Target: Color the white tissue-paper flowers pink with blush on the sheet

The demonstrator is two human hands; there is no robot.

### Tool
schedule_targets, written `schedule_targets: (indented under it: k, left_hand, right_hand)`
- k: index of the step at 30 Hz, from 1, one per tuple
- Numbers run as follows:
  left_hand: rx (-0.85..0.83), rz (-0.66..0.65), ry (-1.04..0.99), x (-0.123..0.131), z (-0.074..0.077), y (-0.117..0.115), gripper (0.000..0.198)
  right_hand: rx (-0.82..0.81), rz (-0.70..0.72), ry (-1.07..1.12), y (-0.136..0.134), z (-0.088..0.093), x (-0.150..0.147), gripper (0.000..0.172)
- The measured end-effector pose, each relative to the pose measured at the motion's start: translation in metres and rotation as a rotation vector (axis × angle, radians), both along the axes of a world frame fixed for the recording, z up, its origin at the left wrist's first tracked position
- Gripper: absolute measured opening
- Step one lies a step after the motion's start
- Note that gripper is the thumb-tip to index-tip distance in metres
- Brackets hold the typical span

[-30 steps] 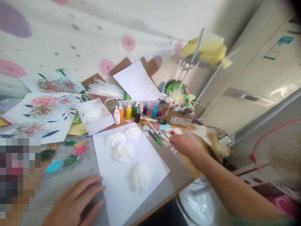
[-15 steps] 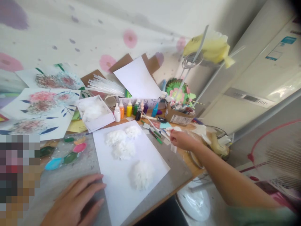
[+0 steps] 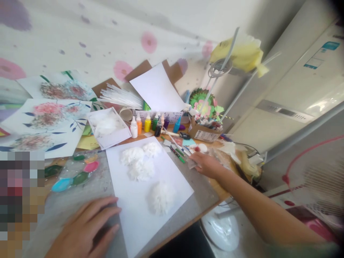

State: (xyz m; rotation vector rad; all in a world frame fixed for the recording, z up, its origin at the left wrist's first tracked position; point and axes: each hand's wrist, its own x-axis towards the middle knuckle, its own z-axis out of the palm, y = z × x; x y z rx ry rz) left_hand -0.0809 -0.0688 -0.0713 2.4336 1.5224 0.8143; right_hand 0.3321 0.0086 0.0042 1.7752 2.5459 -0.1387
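Observation:
A white sheet of paper (image 3: 131, 211) lies on the grey mat, bearing several ruffled white clumps (image 3: 161, 197) that look like tissue or cotton. My left hand (image 3: 86, 227) rests open at the sheet's left edge, fingers spread and fingertips touching it. Right of the sheet, my right hand (image 3: 208, 165) reaches down among small tools, its fingers bent together by a small pale, translucent piece (image 3: 191, 163). What exactly the fingers pinch is hard to make out. Beside them lie a green pen (image 3: 177, 154) and thin brushes.
Behind the sheet stand several paint bottles (image 3: 147, 123) and a white box of fluffy material (image 3: 118, 138). A paint palette (image 3: 80, 178) lies left, near painted flower pictures (image 3: 64, 134). A cardboard box of pens (image 3: 204, 132) sits at the back right.
My right hand has shifted slightly left and down, its fingers now at the small pale piece. My left hand stays in place at the sheet's edge.

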Motion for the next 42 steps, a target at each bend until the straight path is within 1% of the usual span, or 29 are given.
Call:
schedule_targets:
  k: [5,9,13,16,19,20,21,24,26,29,31,33,34,36,39,42]
  left_hand:
    - [-0.034,-0.002,-0.017,0.001,0.002,-0.001,0.035]
    - [-0.062,0.011,-0.041,0.001,0.000,-0.001,0.034]
    - [-0.068,0.006,-0.046,0.002,-0.001,-0.002,0.033]
    - [-0.070,0.007,-0.039,0.001,-0.001,-0.002,0.034]
    - [-0.061,0.009,-0.052,0.001,-0.003,-0.001,0.036]
    - [-0.055,0.007,-0.057,0.001,-0.003,-0.001,0.037]
    - [-0.051,0.006,-0.060,0.001,-0.004,-0.001,0.037]
    - [-0.047,0.008,-0.051,0.001,-0.004,0.000,0.039]
    - [-0.047,0.008,-0.043,0.002,-0.002,-0.001,0.039]
    - [-0.051,0.012,-0.033,0.002,-0.001,-0.002,0.039]
    - [-0.053,0.018,-0.029,0.002,-0.001,-0.002,0.040]
    - [-0.047,0.019,-0.023,0.000,-0.003,-0.001,0.040]
    - [-0.040,0.016,-0.017,-0.001,-0.005,0.000,0.040]
    - [-0.021,-0.011,0.014,-0.005,-0.008,0.002,0.036]
    - [0.014,-0.056,0.035,-0.007,-0.009,0.003,0.032]
    - [0.025,-0.023,-0.012,-0.003,-0.007,0.001,0.034]
  right_hand:
    - [-0.048,0.026,-0.040,0.017,0.001,-0.008,0.019]
    - [-0.041,0.003,-0.026,0.019,0.002,-0.007,0.014]
    - [-0.039,-0.044,0.047,0.012,0.013,0.005,0.016]
    - [-0.104,-0.031,0.091,0.002,0.020,0.018,0.022]
    - [-0.164,0.055,0.105,-0.008,0.016,0.027,0.039]
    - [-0.161,0.074,0.104,-0.011,0.013,0.027,0.041]
    - [-0.148,0.079,0.102,-0.012,0.009,0.028,0.039]
    - [-0.083,0.033,0.101,-0.014,-0.002,0.024,0.022]
    - [-0.065,0.011,0.113,-0.013,-0.003,0.019,0.019]
    - [-0.045,-0.022,0.150,-0.011,0.003,0.009,0.025]
    - [-0.049,-0.035,0.171,-0.010,0.006,0.003,0.034]
    - [-0.071,-0.006,0.174,-0.009,0.005,-0.002,0.044]
    - [-0.075,0.017,0.168,-0.009,0.003,-0.004,0.046]
    - [-0.065,0.052,0.146,-0.006,-0.004,-0.006,0.041]
    - [-0.047,0.068,0.118,-0.002,-0.012,-0.005,0.024]
    - [-0.025,0.056,0.104,0.005,-0.010,-0.002,0.017]
